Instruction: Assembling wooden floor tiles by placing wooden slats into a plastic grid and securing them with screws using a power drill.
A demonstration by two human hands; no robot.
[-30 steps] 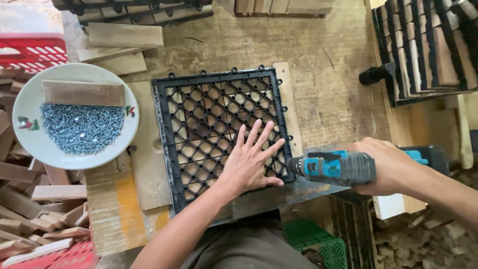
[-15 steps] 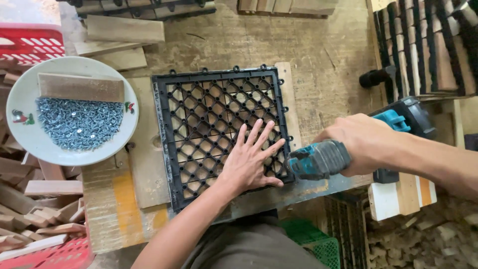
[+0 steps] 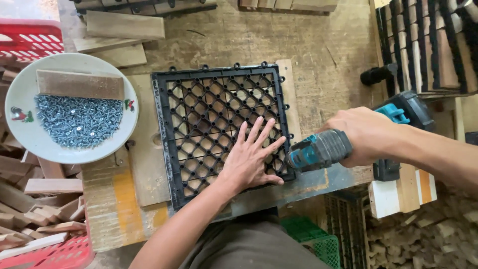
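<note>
One black grid point(image 3: 219, 124) lies mid-bench. Left hand point(image 3: 251, 159), fingers spread, presses flat on its near right corner. Right hand point(image 3: 366, 134) grips one drill point(image 3: 323, 149), tip at that corner.

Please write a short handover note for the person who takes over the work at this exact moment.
Left hand: flat on the black plastic grid, fingers spread, pressing it onto the wooden slats beneath.
Right hand: grip closed on the cordless drill, nose at the grid's right edge near the lower corner.
Screws lie in the white plate to the left, under a wood block.
Which screws are already driven cannot be told; check each fixing point.
</note>
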